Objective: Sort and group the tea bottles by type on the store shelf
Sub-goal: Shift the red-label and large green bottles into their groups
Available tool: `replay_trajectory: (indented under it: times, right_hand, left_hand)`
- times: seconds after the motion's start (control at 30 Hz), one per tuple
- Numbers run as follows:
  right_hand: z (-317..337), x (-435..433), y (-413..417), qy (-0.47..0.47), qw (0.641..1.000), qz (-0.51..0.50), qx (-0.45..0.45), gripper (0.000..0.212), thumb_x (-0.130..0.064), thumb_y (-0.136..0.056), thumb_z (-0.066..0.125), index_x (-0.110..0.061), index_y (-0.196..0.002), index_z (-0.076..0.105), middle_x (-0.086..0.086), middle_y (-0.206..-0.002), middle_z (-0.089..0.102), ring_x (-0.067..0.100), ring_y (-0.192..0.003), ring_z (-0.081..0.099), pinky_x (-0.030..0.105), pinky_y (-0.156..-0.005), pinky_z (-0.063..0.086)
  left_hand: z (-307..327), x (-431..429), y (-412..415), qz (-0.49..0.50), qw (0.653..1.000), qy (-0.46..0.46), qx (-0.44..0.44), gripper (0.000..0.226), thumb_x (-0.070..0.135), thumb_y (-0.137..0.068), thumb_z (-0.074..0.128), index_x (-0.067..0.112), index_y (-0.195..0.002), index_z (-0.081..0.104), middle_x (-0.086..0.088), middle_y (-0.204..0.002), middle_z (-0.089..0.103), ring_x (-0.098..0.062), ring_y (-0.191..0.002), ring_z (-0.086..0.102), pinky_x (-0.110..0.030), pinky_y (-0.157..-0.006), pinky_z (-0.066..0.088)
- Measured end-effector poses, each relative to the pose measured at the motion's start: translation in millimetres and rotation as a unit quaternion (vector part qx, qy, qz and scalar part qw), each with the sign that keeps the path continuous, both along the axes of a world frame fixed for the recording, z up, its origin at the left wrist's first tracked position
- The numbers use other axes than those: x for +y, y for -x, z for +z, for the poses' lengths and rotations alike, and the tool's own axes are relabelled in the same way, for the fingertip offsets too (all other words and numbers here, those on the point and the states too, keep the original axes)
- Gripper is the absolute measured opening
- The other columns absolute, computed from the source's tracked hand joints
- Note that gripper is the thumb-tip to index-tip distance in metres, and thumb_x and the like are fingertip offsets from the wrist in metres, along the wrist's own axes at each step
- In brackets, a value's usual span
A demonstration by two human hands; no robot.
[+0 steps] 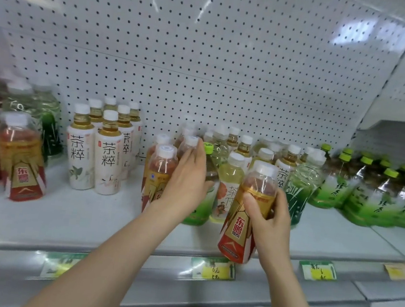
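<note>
My right hand [268,216] grips a red-and-gold labelled bottle [244,222], lifted and tilted above the shelf's front edge. My left hand [187,176] reaches into the middle cluster with fingers straight, touching a group of red-and-gold bottles [159,171]. A green-capped green tea bottle [201,198] stands just right of that hand, partly hidden by it. White-labelled tea bottles [107,153] stand grouped to the left. More white-labelled and pale yellow bottles [231,181] crowd behind my right hand.
At the far left stand shrink-wrapped red-and-gold bottles [21,159] and green bottles [49,122]. Large green tea bottles [377,196] fill the right end. A white pegboard [205,66] backs the shelf [77,215]. Price tags [211,269] line the front rail.
</note>
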State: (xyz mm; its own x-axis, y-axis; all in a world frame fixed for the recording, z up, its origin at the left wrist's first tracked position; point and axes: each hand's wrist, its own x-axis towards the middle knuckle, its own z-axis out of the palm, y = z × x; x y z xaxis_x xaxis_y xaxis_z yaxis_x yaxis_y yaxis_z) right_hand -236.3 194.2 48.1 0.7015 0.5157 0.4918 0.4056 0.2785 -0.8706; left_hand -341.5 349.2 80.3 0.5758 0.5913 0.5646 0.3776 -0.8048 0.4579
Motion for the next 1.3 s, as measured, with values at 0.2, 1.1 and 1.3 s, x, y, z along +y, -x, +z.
replay_trajectory:
  times: [0.2, 1.1, 1.3]
  right_hand:
    - [-1.2, -8.9, -18.1, 0.001, 0.999, -0.034, -0.005, 0.035, -0.051, -0.072, 0.076, -0.052, -0.102, 0.059, -0.019, -0.099, 0.070, 0.001, -0.089, 0.070, 0.018, -0.064, 0.056]
    - [6.3, 88.5, 23.6, 0.174, 0.961, 0.009, -0.216, 0.063, -0.037, -0.087, 0.075, -0.016, -0.140, 0.050, 0.000, -0.129, 0.063, 0.020, -0.117, 0.058, 0.044, -0.097, 0.049]
    - [-0.2, 77.4, 13.9, 0.145, 0.959, -0.109, -0.219, 0.063, -0.051, -0.088, 0.068, -0.020, -0.139, 0.049, 0.000, -0.124, 0.058, 0.021, -0.111, 0.055, 0.042, -0.093, 0.050]
  left_hand:
    - [-10.4, -7.4, 5.9, -0.017, 0.998, 0.011, -0.067, 0.106, 0.032, -0.071, 0.086, 0.024, -0.153, 0.018, -0.004, -0.149, 0.033, -0.023, -0.133, 0.044, -0.031, -0.105, 0.038]
    - [-34.4, -16.8, 136.5, -0.010, 0.915, 0.228, -0.332, 0.079, 0.055, -0.048, 0.084, 0.054, -0.118, 0.049, 0.028, -0.113, 0.063, 0.004, -0.103, 0.063, -0.040, -0.090, 0.057]
    - [-31.0, -15.1, 133.2, -0.038, 0.908, 0.250, -0.334, 0.074, 0.052, -0.049, 0.085, 0.059, -0.114, 0.051, 0.021, -0.118, 0.063, -0.008, -0.108, 0.064, -0.047, -0.090, 0.057]
